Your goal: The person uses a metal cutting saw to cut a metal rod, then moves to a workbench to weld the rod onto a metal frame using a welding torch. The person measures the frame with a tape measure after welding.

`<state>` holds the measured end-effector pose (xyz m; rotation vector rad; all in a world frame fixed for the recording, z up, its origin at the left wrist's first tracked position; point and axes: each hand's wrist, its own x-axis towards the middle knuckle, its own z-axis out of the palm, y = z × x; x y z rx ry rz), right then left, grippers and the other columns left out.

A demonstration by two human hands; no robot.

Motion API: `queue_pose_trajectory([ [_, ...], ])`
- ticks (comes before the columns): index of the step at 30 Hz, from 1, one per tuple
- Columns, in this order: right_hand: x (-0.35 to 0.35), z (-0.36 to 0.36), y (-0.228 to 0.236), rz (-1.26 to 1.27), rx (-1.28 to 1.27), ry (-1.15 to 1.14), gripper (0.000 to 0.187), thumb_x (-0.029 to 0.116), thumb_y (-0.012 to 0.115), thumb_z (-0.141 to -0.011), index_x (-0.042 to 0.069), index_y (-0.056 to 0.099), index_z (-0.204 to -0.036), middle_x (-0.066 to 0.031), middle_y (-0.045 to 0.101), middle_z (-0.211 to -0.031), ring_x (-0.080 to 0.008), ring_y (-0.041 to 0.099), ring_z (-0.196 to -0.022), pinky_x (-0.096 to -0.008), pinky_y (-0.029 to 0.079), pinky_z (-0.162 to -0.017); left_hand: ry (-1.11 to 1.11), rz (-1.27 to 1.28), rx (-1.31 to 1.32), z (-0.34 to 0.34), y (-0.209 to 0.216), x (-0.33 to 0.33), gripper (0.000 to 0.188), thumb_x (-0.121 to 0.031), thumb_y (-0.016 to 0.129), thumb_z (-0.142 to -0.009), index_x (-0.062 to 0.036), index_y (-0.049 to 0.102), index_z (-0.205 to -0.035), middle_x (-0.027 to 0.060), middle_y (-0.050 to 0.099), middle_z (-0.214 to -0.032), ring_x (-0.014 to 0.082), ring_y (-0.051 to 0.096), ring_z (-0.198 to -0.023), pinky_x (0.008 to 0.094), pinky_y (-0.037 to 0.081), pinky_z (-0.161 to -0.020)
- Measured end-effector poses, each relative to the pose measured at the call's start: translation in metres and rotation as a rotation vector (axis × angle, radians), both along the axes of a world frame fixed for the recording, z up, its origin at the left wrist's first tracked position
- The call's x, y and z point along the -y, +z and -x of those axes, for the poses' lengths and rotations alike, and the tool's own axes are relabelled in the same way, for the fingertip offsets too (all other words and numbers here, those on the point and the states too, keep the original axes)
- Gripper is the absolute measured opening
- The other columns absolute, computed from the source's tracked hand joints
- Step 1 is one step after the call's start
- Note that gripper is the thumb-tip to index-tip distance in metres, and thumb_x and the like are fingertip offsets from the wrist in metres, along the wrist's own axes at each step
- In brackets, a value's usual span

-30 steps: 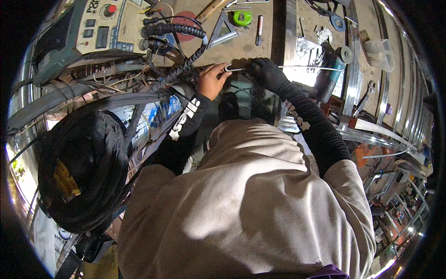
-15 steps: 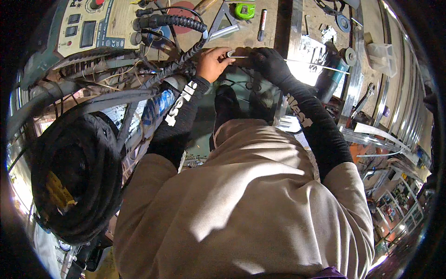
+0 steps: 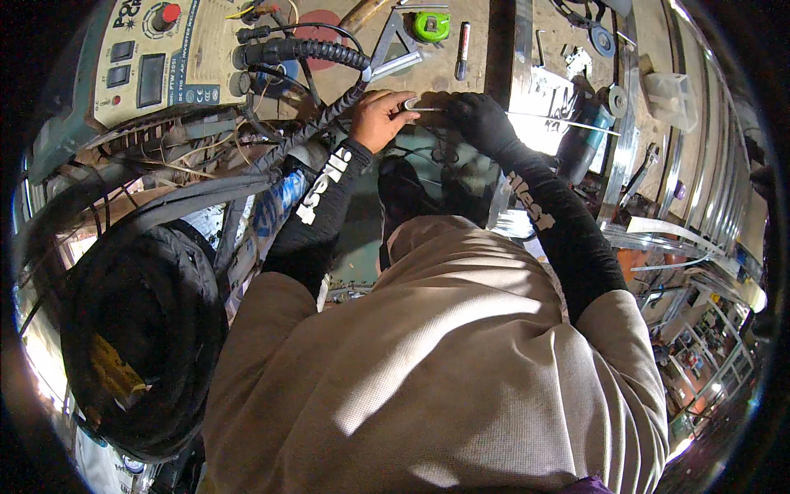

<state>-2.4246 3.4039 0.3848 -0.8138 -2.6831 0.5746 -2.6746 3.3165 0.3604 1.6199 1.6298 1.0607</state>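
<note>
My bare left hand is closed, thumb and fingers pinching a small shiny piece of metal with a rounded end. Just to its right, my right hand, in a black glove, has its fingers curled round a thin metal rod. The rod sticks out past that hand to the right, over white paper and a teal angle grinder. Between the hands a short bright length runs from the rounded piece toward the glove; whether it is one piece with the rod I cannot tell.
A welding machine with thick cables stands at the left, above a black cable coil. Beyond my hands lie a metal square, a green tape measure and a marker. A wrench and plastic container are at right.
Both hands keep nearly the same place and hold. My left hand's fingers have shifted slightly round the metal piece. The view has tilted a little, so the welding machine shows lower.
</note>
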Motion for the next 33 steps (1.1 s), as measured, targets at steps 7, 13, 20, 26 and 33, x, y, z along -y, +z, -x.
queue_pose_trajectory([
  [7, -0.001, 0.001, 0.003, 0.051, -0.017, 0.012, 0.029, 0.016, 0.067, -0.092, 0.007, 0.069, -0.119, -0.0173, 0.069, -0.112, -0.0381, 0.067, -0.100, -0.0460, 0.055, -0.086, 0.007, -0.061, 0.023, -0.001, -0.012, -0.002, 0.035, -0.022, 0.087, -0.076, -0.0090, 0.077, -0.107, 0.0085, 0.069, -0.080, 0.0270, 0.065, -0.073, 0.0378, 0.051, -0.070],
  [13, -0.007, -0.001, 0.002, 0.169, 0.112, -0.049, 0.032, 0.020, 0.068, -0.093, 0.007, 0.070, -0.122, -0.0164, 0.071, -0.110, -0.0373, 0.069, -0.096, -0.0448, 0.056, -0.082, 0.002, -0.037, 0.008, 0.000, -0.012, -0.002, 0.034, -0.021, 0.088, -0.075, -0.0094, 0.078, -0.106, 0.0086, 0.068, -0.078, 0.0268, 0.064, -0.070, 0.0374, 0.050, -0.067],
  [20, -0.011, -0.001, 0.010, 0.153, 0.063, 0.076, 0.031, 0.021, 0.070, -0.091, 0.007, 0.072, -0.119, -0.0167, 0.071, -0.109, -0.0372, 0.069, -0.093, -0.0440, 0.056, -0.081, -0.009, -0.053, -0.001, 0.000, -0.009, -0.003, 0.035, -0.020, 0.088, -0.074, -0.0092, 0.078, -0.106, 0.0092, 0.070, -0.080, 0.0267, 0.065, -0.070, 0.0368, 0.051, -0.066],
  [26, -0.019, -0.002, 0.025, 0.178, 0.007, 0.034, 0.031, 0.018, 0.070, -0.093, 0.004, 0.070, -0.120, -0.0162, 0.072, -0.110, -0.0352, 0.071, -0.094, -0.0412, 0.056, -0.085, 0.014, -0.053, 0.022, -0.001, -0.009, -0.002, 0.035, -0.019, 0.088, -0.075, -0.0084, 0.078, -0.107, 0.0095, 0.071, -0.083, 0.0268, 0.067, -0.072, 0.0367, 0.052, -0.070],
  [33, -0.095, 0.017, -0.007, 0.272, -0.085, -0.558, 0.030, 0.031, 0.069, -0.099, 0.003, 0.071, -0.108, -0.0119, 0.073, -0.088, -0.0223, 0.071, -0.082, -0.0367, 0.055, -0.072, 0.012, -0.050, 0.001, -0.002, -0.015, -0.001, 0.036, -0.017, 0.088, -0.074, -0.0083, 0.077, -0.107, 0.0101, 0.071, -0.085, 0.0275, 0.067, -0.074, 0.0367, 0.053, -0.070],
])
